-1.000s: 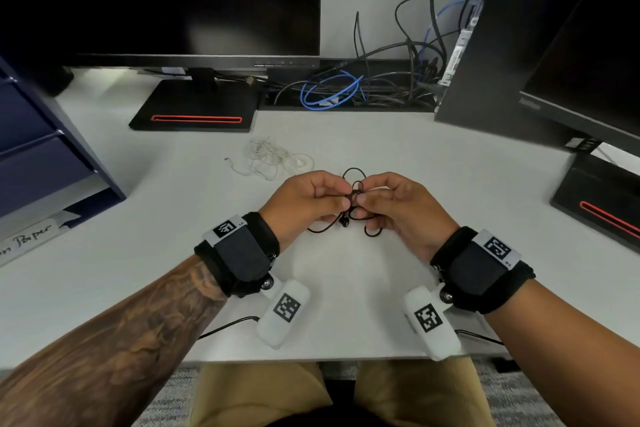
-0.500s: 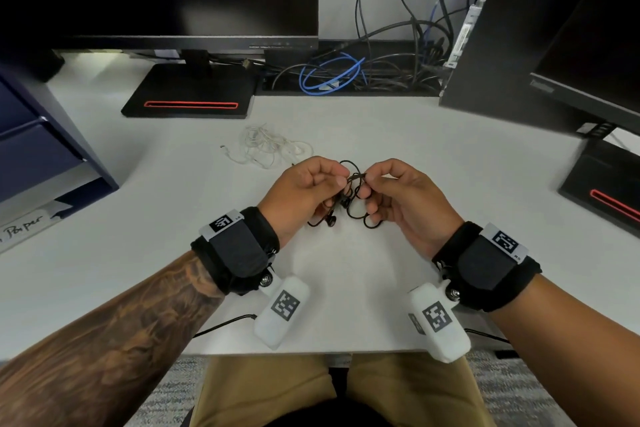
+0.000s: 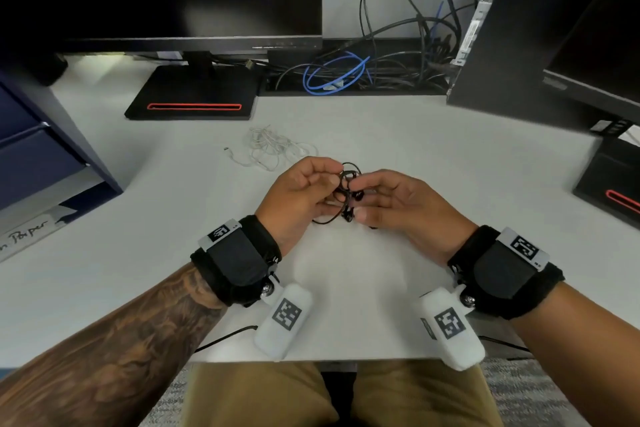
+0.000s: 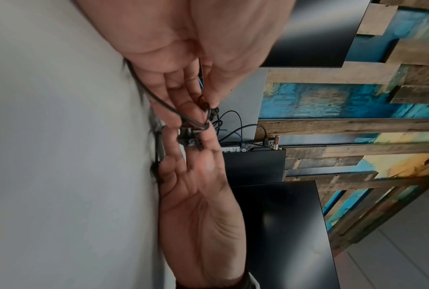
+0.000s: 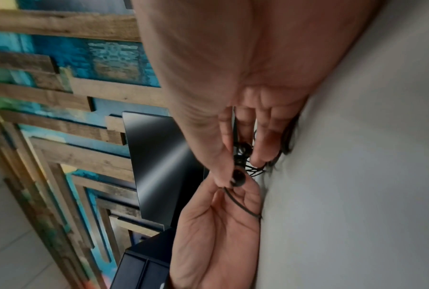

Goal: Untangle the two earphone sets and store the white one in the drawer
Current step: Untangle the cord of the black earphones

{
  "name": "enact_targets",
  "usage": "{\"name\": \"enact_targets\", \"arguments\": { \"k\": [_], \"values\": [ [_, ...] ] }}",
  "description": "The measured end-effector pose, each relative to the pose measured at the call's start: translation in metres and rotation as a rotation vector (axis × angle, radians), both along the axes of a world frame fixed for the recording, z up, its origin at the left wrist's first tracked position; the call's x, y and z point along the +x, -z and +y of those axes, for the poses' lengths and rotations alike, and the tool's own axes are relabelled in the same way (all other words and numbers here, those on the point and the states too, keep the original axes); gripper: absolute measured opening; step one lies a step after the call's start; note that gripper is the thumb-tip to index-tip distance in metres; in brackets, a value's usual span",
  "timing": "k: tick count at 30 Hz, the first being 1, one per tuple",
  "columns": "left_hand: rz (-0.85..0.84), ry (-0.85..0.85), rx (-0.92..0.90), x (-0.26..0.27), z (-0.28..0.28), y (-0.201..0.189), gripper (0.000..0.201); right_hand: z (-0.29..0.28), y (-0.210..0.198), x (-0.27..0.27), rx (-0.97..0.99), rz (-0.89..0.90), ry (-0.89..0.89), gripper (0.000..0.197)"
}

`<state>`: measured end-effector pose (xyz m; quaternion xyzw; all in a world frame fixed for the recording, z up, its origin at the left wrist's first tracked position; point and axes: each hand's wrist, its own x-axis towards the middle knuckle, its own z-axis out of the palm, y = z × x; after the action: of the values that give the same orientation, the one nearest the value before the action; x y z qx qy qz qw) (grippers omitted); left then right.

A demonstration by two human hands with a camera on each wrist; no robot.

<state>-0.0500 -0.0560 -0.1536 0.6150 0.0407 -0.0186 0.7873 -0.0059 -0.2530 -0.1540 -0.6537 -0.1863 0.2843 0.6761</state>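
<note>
The black earphones (image 3: 347, 191) hang as a small knot of loops between my two hands, just above the white desk (image 3: 433, 156). My left hand (image 3: 330, 184) pinches the cord from the left, and my right hand (image 3: 363, 199) pinches it from the right, with an earbud by its thumb. In the left wrist view my left hand (image 4: 203, 105) nips the black earphones (image 4: 188, 135). The right wrist view has my right hand (image 5: 240, 162) on a black earbud (image 5: 238, 177). The white earphones (image 3: 273, 149) lie loose on the desk behind my left hand, apart from the black set.
A dark blue drawer unit (image 3: 41, 156) stands at the desk's left edge, its drawers shut. A monitor stand (image 3: 194, 97) sits at the back, a second stand (image 3: 613, 184) at the right. A bundle of cables (image 3: 346, 76) lies against the wall, beside a black computer case (image 3: 512, 45).
My hands have drawn slightly apart and rolled so the palms face each other. The black knot now hangs looser between them. The white earphones have not moved.
</note>
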Motion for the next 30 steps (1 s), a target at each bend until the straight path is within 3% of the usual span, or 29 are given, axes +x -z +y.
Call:
{"name": "enact_targets", "arguments": {
  "k": [4,12,16,27,30],
  "values": [
    [0.016,0.000,-0.044,0.0002,0.0004,-0.0011,0.018,0.0033,-0.0021,0.0002,-0.040,-0.067,-0.039,0.052],
    [0.019,0.000,-0.034,0.0010,-0.0012,-0.0007,0.019,0.0029,-0.0027,0.0011,-0.007,-0.036,0.079,0.029],
    [0.002,0.035,-0.009,0.0019,-0.0021,0.0000,0.028,0.0022,-0.0037,-0.0021,0.044,-0.017,0.116,0.028],
    [-0.003,0.069,0.027,0.0020,-0.0036,0.0009,0.017,-0.0003,-0.0002,-0.0029,0.143,0.073,0.207,0.021],
    [-0.022,0.096,0.066,0.0015,-0.0038,-0.0001,0.018,-0.0031,0.0002,-0.0052,0.157,0.066,0.196,0.027]
  ]
}}
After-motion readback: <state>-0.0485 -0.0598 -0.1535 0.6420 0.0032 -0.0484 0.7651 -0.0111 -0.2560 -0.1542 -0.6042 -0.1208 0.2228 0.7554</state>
